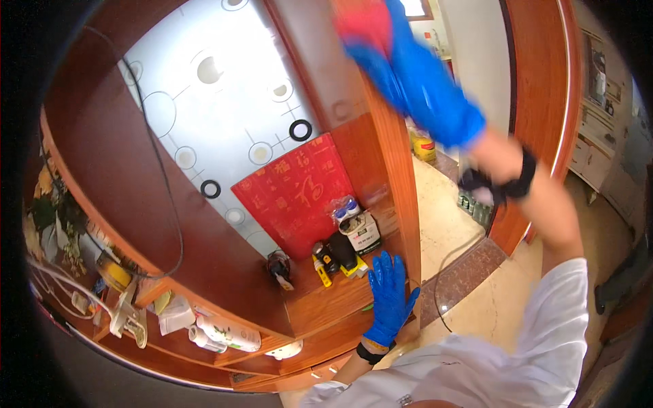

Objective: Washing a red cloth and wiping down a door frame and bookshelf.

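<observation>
My right hand [408, 76], in a blue rubber glove, is raised at the top of the view and blurred. It grips a pinkish-red cloth [363, 24] against the upper wood of the cabinet. My left hand [386, 295], gloved in blue too, lies palm down at the front of a wooden shelf [326, 306] with its fingers apart and nothing held. Just beyond its fingertips stand a white tub [360, 233] and a black object [342, 251]. Alongside are a yellow utility knife [322, 271] and a dark bottle-like item [325, 255].
Behind the shelf items leans a red panel [301, 194] with gold characters, before a patterned glass panel [204, 112]. A black cable [158, 148] hangs at left. Lower shelves hold white canisters [229, 334] and a power strip [125, 316]. A doorway with a stone sill [464, 275] lies right.
</observation>
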A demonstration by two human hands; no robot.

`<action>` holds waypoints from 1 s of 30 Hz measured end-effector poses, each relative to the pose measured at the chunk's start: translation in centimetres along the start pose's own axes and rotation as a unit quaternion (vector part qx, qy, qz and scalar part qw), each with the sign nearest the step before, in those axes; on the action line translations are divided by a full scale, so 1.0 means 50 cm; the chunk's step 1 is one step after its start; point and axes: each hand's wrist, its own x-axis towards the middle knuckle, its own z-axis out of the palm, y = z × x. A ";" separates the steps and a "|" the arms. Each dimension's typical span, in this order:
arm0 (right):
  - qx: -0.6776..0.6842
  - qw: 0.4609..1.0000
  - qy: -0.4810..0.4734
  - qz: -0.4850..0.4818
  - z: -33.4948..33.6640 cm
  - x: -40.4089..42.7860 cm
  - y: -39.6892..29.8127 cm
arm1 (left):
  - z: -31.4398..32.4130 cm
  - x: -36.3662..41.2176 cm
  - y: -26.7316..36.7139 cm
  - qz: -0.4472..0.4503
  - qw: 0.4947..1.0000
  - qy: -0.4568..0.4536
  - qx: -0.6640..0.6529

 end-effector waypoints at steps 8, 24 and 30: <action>0.244 0.875 -0.145 0.393 0.062 -0.581 -0.058 | -0.030 -0.081 0.036 0.008 0.986 0.102 -0.132; 0.301 0.826 -0.474 0.054 0.043 -0.610 -0.578 | -0.052 -0.398 0.127 0.010 0.451 0.590 -0.669; 0.364 0.822 -0.418 0.127 -0.011 -0.640 -0.641 | -0.282 -0.540 0.038 -0.257 0.872 0.183 -0.375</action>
